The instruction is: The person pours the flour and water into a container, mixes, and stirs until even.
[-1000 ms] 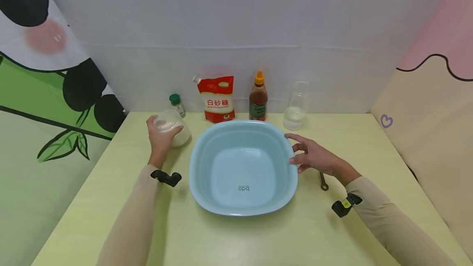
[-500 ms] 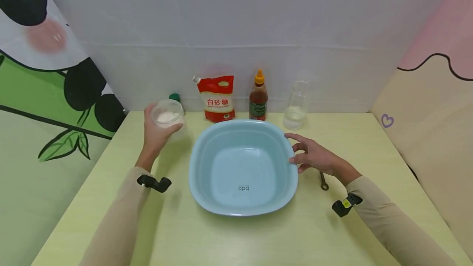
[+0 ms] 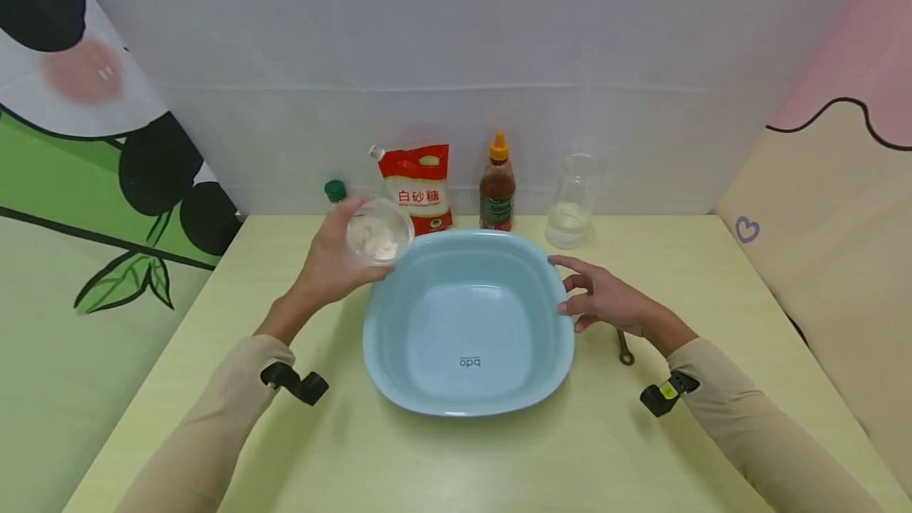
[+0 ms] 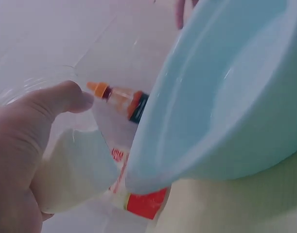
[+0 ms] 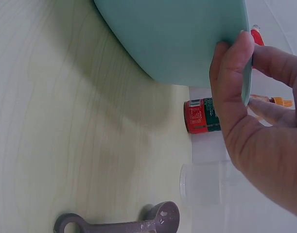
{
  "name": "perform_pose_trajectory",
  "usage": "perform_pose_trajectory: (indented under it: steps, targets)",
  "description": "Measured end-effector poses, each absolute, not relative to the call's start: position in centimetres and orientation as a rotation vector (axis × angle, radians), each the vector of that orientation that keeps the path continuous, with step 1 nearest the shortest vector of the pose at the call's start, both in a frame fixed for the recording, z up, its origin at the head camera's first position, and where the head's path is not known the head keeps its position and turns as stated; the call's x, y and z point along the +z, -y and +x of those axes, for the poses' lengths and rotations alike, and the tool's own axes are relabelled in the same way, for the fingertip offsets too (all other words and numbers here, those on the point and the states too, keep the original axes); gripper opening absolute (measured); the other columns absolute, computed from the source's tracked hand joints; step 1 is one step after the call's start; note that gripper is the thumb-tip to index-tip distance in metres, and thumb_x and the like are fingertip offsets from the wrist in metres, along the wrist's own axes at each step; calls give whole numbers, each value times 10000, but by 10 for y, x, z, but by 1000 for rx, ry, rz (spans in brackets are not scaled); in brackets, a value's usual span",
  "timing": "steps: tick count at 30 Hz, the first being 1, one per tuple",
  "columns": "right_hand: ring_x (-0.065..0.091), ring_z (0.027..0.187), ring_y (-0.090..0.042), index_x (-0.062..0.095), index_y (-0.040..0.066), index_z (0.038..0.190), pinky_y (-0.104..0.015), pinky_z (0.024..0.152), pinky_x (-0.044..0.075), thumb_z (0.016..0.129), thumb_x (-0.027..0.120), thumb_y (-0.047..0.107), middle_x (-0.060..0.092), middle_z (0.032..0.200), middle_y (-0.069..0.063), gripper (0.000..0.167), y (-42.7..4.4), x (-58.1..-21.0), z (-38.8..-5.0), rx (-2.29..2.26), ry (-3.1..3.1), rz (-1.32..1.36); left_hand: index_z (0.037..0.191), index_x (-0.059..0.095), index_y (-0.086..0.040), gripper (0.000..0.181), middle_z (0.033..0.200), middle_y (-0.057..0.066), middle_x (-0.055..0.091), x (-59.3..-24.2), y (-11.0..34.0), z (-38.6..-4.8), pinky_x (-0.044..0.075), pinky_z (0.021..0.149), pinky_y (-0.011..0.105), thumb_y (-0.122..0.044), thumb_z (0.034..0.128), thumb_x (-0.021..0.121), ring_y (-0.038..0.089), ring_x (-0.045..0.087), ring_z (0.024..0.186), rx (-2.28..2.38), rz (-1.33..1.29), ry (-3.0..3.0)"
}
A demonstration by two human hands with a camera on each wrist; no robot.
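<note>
My left hand [image 3: 331, 260] grips a clear jar [image 3: 380, 230] of white powder, held in the air at the left rear rim of the light blue basin [image 3: 470, 400]. In the left wrist view the thumb lies across the jar [image 4: 75, 170], and the powder fills its lower part. My right hand [image 3: 609, 303] holds the basin's right rim; in the right wrist view the thumb of this hand [image 5: 270, 131] is on the outer wall and other fingers are over the rim of the basin [image 5: 177, 39]. The basin stands on the table, and no contents show in it.
Along the back stand a green-capped bottle [image 3: 335, 191], partly hidden, a red and white bag [image 3: 420, 188], a sauce bottle [image 3: 497, 188] with an orange cap, and a glass [image 3: 568, 216] of clear liquid. A dark measuring spoon [image 3: 625, 351] lies right of the basin, partly under my right hand.
My left hand has lifted the jar off the table and brought it right to the basin's rim, with its mouth now turned toward the head camera. My right hand stays on the rim.
</note>
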State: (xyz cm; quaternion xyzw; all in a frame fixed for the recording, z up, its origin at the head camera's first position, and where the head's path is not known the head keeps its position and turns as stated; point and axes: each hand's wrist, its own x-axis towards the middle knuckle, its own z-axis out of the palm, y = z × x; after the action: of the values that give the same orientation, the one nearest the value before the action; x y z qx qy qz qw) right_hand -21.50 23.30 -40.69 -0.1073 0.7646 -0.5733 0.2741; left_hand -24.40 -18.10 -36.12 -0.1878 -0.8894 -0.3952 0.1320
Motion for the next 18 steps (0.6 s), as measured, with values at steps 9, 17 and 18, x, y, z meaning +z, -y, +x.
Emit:
perform_pose_trajectory:
  steps: [9, 17, 18]
  targets:
    - [673, 805, -230, 205, 163, 1591, -355, 685, 600, 924, 656, 84, 525, 1215, -230, 809, -232, -406, -215, -1533, -2059, -281, 1412, 495, -246, 903, 1405, 72, 533, -353, 150, -228, 456, 952, 625, -250, 611, 912, 310, 452, 1272, -698, -847, 2696]
    - [677, 799, -229, 200, 152, 1590, -358, 684, 603, 929, 652, 77, 515, 1214, -231, 805, -232, -405, -216, -1530, -2054, -286, 1428, 506, -275, 932, 1416, 51, 541, -354, 130, -222, 444, 932, 527, -309, 594, 920, 297, 439, 1296, -373, -1006, 2730]
    - [678, 798, -228, 201, 150, 1590, -359, 686, 603, 927, 653, 78, 514, 1212, -231, 805, -232, -405, -216, -1530, -2054, -287, 1426, 507, -283, 930, 1416, 53, 543, -354, 128, -222, 448, 932, 525, -316, 594, 921, 300, 443, 1297, -336, -1023, 2725]
